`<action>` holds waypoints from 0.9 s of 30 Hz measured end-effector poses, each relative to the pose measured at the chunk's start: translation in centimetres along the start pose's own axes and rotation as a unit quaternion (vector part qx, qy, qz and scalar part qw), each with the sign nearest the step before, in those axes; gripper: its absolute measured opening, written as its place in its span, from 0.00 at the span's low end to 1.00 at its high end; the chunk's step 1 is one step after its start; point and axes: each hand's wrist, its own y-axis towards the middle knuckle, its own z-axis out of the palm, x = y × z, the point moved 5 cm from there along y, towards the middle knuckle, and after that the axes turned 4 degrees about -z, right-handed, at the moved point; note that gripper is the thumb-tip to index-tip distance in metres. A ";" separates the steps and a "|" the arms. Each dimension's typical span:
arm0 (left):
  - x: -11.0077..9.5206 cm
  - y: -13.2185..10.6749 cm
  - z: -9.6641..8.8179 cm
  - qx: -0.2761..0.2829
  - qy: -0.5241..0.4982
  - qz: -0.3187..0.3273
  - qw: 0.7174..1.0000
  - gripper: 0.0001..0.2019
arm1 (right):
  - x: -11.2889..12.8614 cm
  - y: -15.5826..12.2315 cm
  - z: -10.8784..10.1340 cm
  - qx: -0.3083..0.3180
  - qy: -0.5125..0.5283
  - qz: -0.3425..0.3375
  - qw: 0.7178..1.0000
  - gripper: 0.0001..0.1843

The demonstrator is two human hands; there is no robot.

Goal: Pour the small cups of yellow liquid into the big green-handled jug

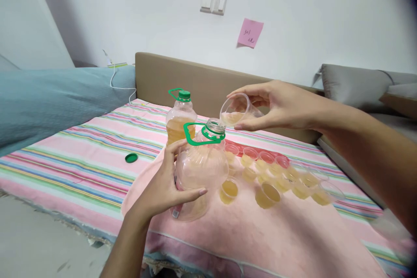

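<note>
My left hand (172, 182) is wrapped round the side of a large clear plastic bottle (203, 165) with a green carrying handle (203, 141) and an uncapped neck. In my right hand (270, 104) a clear plastic cup (243, 110) is tipped on its side, its rim at the bottle's mouth. A little pale liquid shows inside the cup. Several cups of yellow liquid (269, 195) stand to the right of the bottle on a pink cloth (260, 243). A green cap (131, 157) lies on the striped sheet to the left.
A second bottle (180, 121), capped green and holding amber liquid, stands behind the first. A red strip (260, 147) lies behind the cups. The striped sheet (81, 152) meets a brown headboard (211, 78). Grey cushions (352, 87) are at the right, a white cable (114, 82) at the left.
</note>
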 end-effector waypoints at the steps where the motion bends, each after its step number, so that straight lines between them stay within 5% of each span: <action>1: -0.1 0.0 0.0 0.001 0.004 0.000 1.000 0.50 | 0.1 0.1 0.0 0.010 0.002 -0.007 1.000 0.28; 27: -0.4 -0.1 -0.2 0.003 0.018 0.011 1.000 0.51 | 1.2 1.4 -0.7 0.058 -0.064 -0.033 0.996 0.26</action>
